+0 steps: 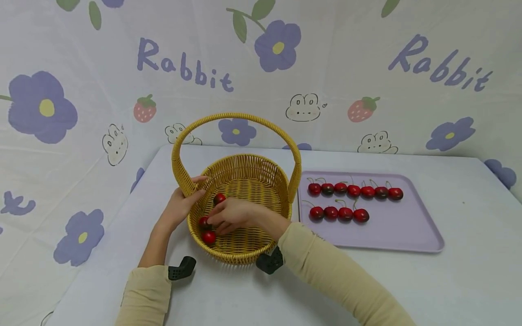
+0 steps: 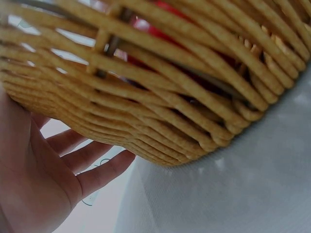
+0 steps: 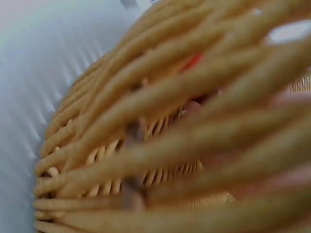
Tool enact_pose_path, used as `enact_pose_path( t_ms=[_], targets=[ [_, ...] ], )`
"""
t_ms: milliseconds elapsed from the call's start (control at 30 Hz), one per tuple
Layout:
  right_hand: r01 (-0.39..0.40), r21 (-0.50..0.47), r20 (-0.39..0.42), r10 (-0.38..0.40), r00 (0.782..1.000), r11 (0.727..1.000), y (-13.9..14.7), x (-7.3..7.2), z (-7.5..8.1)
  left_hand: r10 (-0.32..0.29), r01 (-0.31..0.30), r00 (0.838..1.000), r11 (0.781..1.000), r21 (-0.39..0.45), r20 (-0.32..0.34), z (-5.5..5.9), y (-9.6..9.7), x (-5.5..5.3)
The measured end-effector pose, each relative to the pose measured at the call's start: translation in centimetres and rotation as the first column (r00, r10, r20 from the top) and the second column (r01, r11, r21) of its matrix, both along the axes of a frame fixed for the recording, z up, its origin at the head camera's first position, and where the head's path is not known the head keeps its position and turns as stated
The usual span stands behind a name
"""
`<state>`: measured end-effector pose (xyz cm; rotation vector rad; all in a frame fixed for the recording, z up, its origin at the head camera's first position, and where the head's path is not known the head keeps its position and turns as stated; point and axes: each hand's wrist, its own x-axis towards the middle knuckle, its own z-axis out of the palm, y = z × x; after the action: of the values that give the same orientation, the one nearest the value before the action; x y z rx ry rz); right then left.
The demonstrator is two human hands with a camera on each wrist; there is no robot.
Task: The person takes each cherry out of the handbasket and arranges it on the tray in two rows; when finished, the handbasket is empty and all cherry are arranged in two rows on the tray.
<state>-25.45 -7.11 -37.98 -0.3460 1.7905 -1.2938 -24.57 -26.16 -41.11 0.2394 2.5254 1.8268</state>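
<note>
A round yellow wicker basket (image 1: 244,259) with a tall arched handle stands on the table. My left hand (image 1: 179,206) holds its left rim at the handle's foot; in the left wrist view, this hand's fingers (image 2: 104,174) spread along the outside of the weave. Inside the basket, my right hand (image 1: 234,215) has its bent fingertips on a dark red cherry (image 1: 205,222) by the left wall. Another cherry (image 1: 209,237) lies just in front of it, and a third cherry (image 1: 219,198) sits behind. Wicker strands hide most of the right hand in the right wrist view.
Right of the basket lies a pale purple tray (image 1: 399,231) with two rows of stemmed cherries, several in the back row (image 1: 354,191) and several in the front row (image 1: 345,214). A white cloth (image 1: 469,280) covers the table. Behind hangs a patterned curtain (image 1: 261,81).
</note>
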Motion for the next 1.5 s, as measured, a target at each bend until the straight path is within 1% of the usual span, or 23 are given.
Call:
enact_pose_path(
  t_ms=[100, 233, 500, 567, 733, 900, 1100, 1200, 1300, 1500],
  targets=[
    [-0.023, 0.013, -0.014, 0.024, 1.0, 1.0, -0.2, 0.1, 0.0, 0.0, 0.0, 1.0, 1.0, 0.0, 0.001, 0.0, 0.0, 0.0],
    [-0.05, -0.001, -0.017, 0.05, 0.999, 0.999, -0.4, 0.3, 0.0, 0.002, -0.002, 1.0, 1.0, -0.003, 0.004, 0.0, 0.0, 0.0],
    [-0.059, -0.023, -0.048, 0.058, 0.997, 0.998, -0.6, 0.5, 0.0, 0.006, -0.006, 1.0, 1.0, -0.007, 0.002, -0.1, 0.0, 0.0],
    [-0.052, -0.032, -0.045, 0.051, 0.998, 0.998, -0.6, 0.5, 0.1, 0.008, -0.008, 1.0, 1.0, -0.003, 0.003, -0.1, -0.1, 0.0],
    [-0.01, -0.084, 0.011, 0.011, 1.0, 0.996, -0.2, 0.3, 0.3, 0.012, -0.012, 1.0, 1.0, 0.01, 0.006, -0.2, -0.1, 0.0],
    [0.03, -0.13, 0.057, -0.023, 0.998, 0.991, 0.6, 0.2, 0.7, 0.012, -0.012, 1.0, 1.0, 0.001, -0.001, -0.2, -0.1, 0.0],
    [0.098, -0.229, 0.177, -0.058, 0.983, 0.968, 2.0, -0.2, 1.0, 0.014, -0.014, 1.0, 1.0, -0.012, -0.01, -0.2, 0.0, 0.0],
    [0.121, -0.258, 0.197, -0.07, 0.978, 0.958, 2.7, -0.4, 1.2, 0.017, -0.017, 1.0, 1.0, -0.01, -0.007, -0.2, 0.0, -0.1],
    [0.118, -0.261, 0.167, -0.075, 0.983, 0.958, 3.4, -0.6, 1.3, 0.018, -0.019, 1.0, 1.0, -0.011, -0.004, -0.2, -0.1, -0.1],
    [0.093, -0.225, 0.035, -0.088, 0.996, 0.97, 5.0, -0.4, 1.4, 0.015, -0.016, 1.0, 1.0, -0.023, -0.014, -0.3, -0.1, -0.2]
  ],
)
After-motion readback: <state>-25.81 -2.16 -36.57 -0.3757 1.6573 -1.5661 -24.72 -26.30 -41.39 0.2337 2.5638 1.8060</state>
